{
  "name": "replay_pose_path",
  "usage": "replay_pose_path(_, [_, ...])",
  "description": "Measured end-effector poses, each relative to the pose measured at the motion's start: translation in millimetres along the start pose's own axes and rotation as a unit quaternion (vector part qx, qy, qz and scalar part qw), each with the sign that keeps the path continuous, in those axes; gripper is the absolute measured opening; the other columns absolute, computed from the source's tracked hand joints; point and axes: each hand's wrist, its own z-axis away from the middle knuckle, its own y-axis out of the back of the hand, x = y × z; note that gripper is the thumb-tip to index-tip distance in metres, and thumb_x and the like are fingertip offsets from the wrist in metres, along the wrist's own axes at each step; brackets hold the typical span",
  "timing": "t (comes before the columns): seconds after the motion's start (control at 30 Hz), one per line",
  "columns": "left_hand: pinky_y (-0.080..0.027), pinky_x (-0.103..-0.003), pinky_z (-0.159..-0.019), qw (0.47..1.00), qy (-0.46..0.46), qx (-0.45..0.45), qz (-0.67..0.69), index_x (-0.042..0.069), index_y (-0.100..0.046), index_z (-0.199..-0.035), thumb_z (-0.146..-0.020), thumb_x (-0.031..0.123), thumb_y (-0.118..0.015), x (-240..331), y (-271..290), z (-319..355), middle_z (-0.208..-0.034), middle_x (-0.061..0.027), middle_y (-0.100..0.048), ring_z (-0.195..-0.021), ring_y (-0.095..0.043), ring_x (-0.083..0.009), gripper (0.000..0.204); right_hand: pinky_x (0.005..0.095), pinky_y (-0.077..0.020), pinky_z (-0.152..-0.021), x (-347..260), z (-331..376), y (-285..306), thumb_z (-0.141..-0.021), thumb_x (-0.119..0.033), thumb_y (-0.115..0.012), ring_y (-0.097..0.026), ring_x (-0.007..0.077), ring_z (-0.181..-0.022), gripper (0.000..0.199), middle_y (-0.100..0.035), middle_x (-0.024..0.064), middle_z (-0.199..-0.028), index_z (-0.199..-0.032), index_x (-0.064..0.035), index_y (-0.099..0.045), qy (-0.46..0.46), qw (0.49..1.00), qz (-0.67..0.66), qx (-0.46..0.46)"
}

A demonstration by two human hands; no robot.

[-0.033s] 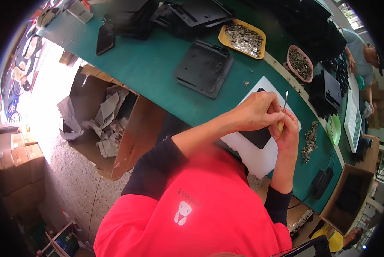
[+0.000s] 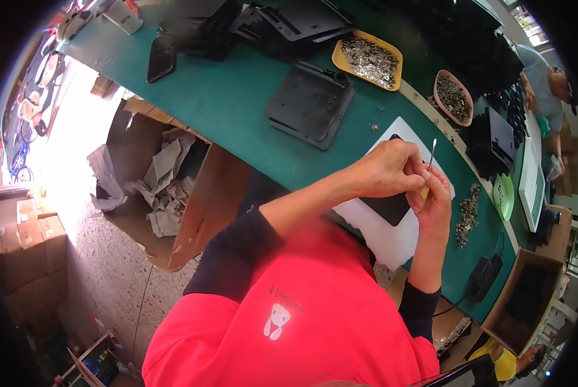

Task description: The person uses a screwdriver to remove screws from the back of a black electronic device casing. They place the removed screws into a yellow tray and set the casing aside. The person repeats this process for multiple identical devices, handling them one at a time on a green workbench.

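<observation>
My right hand (image 2: 436,195) is grasping a slim yellow-handled tool (image 2: 424,192), its bare metal shaft pointing up past the fingers. My left hand (image 2: 390,169) is bent in against it, thumb and fingertips drawn together beside the tool; from here I cannot tell whether they pinch anything. Below both hands I make out a black flat panel (image 2: 388,209), partly covered by them, lying on a white sheet (image 2: 397,240) that rests on the green bench (image 2: 227,119).

To the right of the sheet I see a loose heap of small metal parts (image 2: 467,217), too small for me to identify. A black power adapter (image 2: 486,276) lies nearer the bench's end, and a light green bowl (image 2: 507,198) sits beyond the heap.

Looking farther across, I have a couple of dark panels (image 2: 310,103) stacked flat. Past them stands a yellow tray (image 2: 336,59) of shiny metal pieces, with a pink tray (image 2: 471,115) of similar pieces to its right. At the far side I find more black panels (image 2: 292,22) piled unevenly, a dark phone-shaped slab (image 2: 162,59) and a white cup-like container (image 2: 123,17). Off to the right, a person in a grey top (image 2: 539,77) is at work.
</observation>
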Motion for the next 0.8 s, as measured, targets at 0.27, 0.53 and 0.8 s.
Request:
replay_pose_path(0.27, [-0.048,-0.022,-0.063,0.986,0.001,0.070,0.149,-0.003,-0.061,-0.087,-0.086,0.012,-0.067,-2,-7,7,-0.074,-0.0036,-0.066,-0.066,-0.061,-0.0071,0.016,0.0184,-0.0350,-0.031,8,7,-4,-0.095,-0.012,-0.053,-0.050,0.0100,-0.043,0.019,-0.053,0.0063,-0.061,-0.109,-0.0005,-0.059,-0.007,0.993,-0.119,-0.026])
replay_pose_path(0.53, [-0.037,-0.016,-0.053,0.949,0.081,0.112,0.284,0.006,-0.064,-0.087,-0.087,0.008,-0.070,-7,-22,13,-0.078,0.0049,-0.061,-0.066,-0.051,-0.0004,0.006,0.0179,-0.0330,-0.033,22,12,-11,-0.089,-0.015,-0.067,-0.051,0.0063,-0.050,0.016,-0.059,0.0008,-0.077,-0.100,-0.0041,-0.063,-0.042,0.983,-0.179,0.016])
replay_pose_path(0.8, [-0.037,-0.021,-0.050,0.988,0.027,0.138,-0.067,0.002,-0.063,-0.094,-0.085,0.020,-0.073,-9,-7,14,-0.076,0.0031,-0.058,-0.062,-0.048,-0.0034,0.022,0.0174,-0.0375,-0.037,-6,27,-2,-0.094,-0.013,-0.060,-0.056,0.0093,-0.052,0.012,-0.061,0.0079,-0.074,-0.098,-0.0014,-0.061,0.066,0.996,0.018,0.063])
